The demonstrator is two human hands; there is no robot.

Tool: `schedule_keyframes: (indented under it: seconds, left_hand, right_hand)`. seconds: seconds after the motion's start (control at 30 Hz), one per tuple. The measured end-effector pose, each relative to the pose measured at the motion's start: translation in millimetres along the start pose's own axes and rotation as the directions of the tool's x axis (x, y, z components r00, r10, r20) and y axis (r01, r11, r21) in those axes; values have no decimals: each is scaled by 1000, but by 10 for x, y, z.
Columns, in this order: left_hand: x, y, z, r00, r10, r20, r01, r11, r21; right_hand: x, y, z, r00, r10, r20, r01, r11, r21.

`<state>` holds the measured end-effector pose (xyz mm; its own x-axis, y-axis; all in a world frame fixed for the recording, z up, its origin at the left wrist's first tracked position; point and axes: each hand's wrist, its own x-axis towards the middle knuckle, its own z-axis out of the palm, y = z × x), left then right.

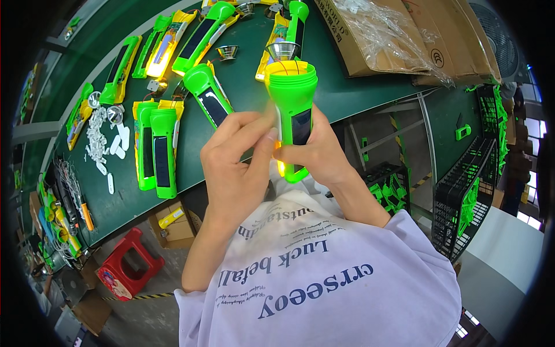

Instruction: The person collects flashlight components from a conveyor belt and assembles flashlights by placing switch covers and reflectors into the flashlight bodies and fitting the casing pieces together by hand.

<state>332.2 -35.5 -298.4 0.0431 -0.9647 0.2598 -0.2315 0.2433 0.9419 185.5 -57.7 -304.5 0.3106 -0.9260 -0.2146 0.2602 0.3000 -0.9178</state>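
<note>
A green and yellow flashlight [293,95] stands upright between my hands, its dark panel toward me and a yellow glow along its lower left side. My right hand [324,151] is closed round its lower body, thumb across the front. My left hand [236,159] is closed in a pinch against the left side of the casing; whatever lies between those fingertips is hidden. Above the flashlight's open threaded head sits a silver reflector cup [283,51], with thin red wires at the opening. Another green flashlight body [207,92] lies just beyond my left hand.
More flashlight bodies [164,147], some opened, lie on the green table [243,75]. Small white plastic parts [99,139] are piled at left. A cardboard box [399,40] with plastic film stands far right. Black crates [465,196] hold green parts. A red stool [132,263] stands below.
</note>
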Motion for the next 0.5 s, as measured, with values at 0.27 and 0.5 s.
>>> schedule_keyframes:
  seconds: [0.27,0.5]
  left_hand:
    - [-89,-162,45,995,-4,-104,-3,998,-70]
    - [-35,-202,71,945,-326,34,310,857,-412]
  right_hand:
    - [1,-55,2,996,57,67,-52,996,-76]
    - [38,-62,-50,946,257,195,-276,958,77]
